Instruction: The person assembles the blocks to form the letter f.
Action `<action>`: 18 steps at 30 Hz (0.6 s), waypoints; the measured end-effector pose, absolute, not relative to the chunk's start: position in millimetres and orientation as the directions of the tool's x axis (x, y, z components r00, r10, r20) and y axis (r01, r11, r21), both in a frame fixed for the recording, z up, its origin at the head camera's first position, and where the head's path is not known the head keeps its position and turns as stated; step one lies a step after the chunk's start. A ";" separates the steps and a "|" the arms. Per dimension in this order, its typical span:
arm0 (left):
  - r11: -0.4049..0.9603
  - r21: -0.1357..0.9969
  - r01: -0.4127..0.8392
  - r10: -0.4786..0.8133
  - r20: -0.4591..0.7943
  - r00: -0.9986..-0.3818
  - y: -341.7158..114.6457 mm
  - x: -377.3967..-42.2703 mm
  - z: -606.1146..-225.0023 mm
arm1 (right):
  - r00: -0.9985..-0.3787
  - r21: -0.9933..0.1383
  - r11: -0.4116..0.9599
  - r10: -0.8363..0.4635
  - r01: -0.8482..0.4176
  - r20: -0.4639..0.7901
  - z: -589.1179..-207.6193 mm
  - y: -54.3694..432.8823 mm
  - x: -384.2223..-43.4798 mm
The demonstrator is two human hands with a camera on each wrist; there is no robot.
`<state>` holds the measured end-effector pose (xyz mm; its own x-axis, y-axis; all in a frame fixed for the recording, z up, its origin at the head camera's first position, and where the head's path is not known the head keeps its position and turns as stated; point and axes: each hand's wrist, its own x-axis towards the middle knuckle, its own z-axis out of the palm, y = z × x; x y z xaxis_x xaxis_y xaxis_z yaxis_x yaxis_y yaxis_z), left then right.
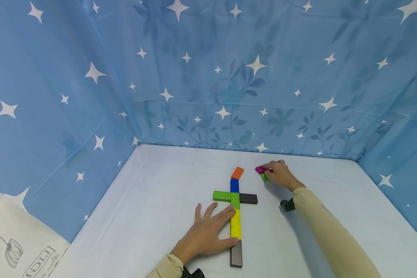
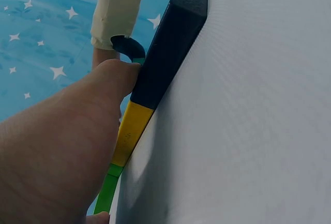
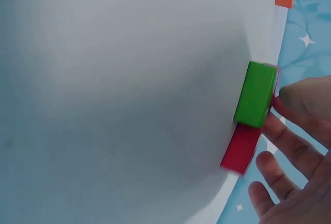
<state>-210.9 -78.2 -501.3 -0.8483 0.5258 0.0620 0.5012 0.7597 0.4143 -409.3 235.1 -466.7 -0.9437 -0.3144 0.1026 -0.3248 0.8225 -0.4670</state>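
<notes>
My left hand (image 1: 208,233) lies over the row of blocks, fingertips on the yellow block (image 1: 235,224) near its joint with a green block (image 1: 234,200). Its thumb rests where yellow meets the dark brown block (image 1: 236,255). Farther off, my right hand (image 1: 280,174) pinches the magenta block (image 1: 259,170) between thumb and index finger. A green block (image 3: 255,94) lies against the magenta one on the near side, and a red block (image 3: 241,148) sits beside it under the other fingers. Those other fingers are loosely spread.
Above the centre green block, the row continues with a blue block (image 1: 234,185) and a tilted orange block (image 1: 238,172). A green side block (image 1: 221,196) and a dark side block (image 1: 248,198) form a crosspiece. Blue starred curtains (image 1: 194,77) border the white table (image 1: 160,181).
</notes>
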 end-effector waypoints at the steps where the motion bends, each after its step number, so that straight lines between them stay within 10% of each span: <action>1: 0.758 0.416 0.502 0.527 0.064 -0.848 -78.7 -211.1 -501.6 | -0.944 -0.472 0.821 -0.314 -0.321 0.097 -466.4 232.9 -410.8; 18: 0.764 0.407 0.500 0.526 0.056 -0.849 -78.6 -212.5 -502.3 | -0.942 -0.505 0.807 -0.334 -0.305 0.034 -469.5 210.5 -422.7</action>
<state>-212.5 -78.6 -502.3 -0.8485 0.5262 0.0557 0.5005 0.7639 0.4075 -422.7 210.5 -469.5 -0.9420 -0.3339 0.0345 -0.3048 0.8075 -0.5051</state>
